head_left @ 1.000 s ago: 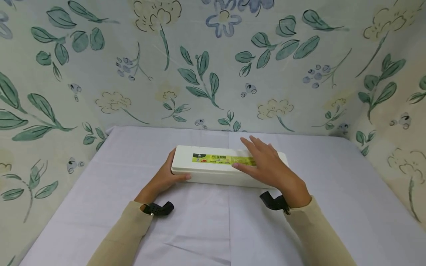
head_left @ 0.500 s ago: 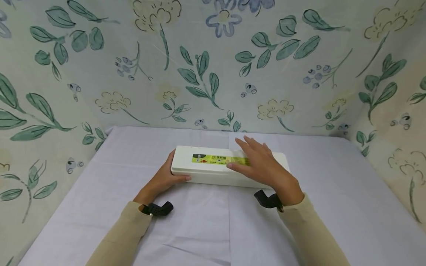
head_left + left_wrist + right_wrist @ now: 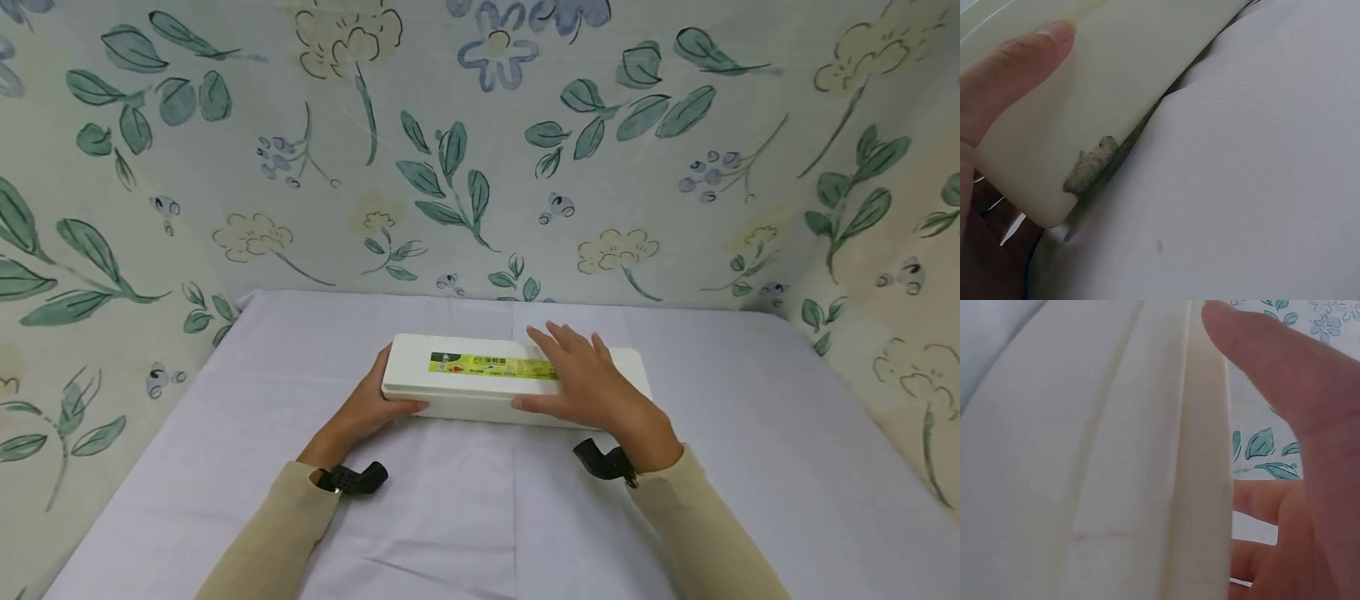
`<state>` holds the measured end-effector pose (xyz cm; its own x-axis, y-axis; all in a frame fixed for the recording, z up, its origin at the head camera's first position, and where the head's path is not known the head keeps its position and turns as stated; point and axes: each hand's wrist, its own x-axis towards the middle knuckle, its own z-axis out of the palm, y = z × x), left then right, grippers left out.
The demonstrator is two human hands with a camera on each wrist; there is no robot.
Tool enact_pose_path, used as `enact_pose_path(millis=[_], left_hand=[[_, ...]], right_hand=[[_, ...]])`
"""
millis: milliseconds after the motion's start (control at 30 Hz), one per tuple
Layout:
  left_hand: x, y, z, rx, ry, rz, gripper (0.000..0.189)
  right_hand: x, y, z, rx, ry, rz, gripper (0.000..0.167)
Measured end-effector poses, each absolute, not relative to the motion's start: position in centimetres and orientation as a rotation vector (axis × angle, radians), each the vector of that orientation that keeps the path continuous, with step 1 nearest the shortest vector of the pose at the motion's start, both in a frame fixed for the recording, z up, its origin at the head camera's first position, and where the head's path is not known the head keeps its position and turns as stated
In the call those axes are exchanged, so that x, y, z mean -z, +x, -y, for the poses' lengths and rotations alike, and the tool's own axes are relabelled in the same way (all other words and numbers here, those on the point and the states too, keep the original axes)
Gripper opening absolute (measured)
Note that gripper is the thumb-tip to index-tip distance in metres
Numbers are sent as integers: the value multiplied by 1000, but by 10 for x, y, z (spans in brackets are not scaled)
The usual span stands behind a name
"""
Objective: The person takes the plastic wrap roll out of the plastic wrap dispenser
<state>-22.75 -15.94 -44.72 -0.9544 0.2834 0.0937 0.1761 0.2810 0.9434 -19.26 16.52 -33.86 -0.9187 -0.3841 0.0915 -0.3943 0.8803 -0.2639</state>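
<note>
A long white cling film box lies across the white cloth, with a yellow-green label on its lid. My left hand grips its left end, thumb along the front face and fingers round the end. In the left wrist view a rough grey patch marks the box's lower corner. Over the right part of the lid my right hand is spread, its thumb at the front lid edge and its fingers reaching toward the back. Seen from the right wrist, the thumb tip overlaps the lid's edge.
White cloth covers the table, with a few creases in front of the box. A floral curtain hangs close behind the table and along both sides. Each wrist carries a black camera mount, such as the right mount.
My right hand has shifted left along the box, and its thumb has come down from above the lid to the front lid edge. My left hand keeps its grip; the box stays in place.
</note>
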Motion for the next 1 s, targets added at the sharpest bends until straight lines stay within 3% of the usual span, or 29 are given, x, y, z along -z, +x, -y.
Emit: enact_pose_path(millis=[1000], left_hand=[[447,-227,161,-1738,441,-2476,111]], right_hand=[[359,-197,-162,-310,677,2928,100]])
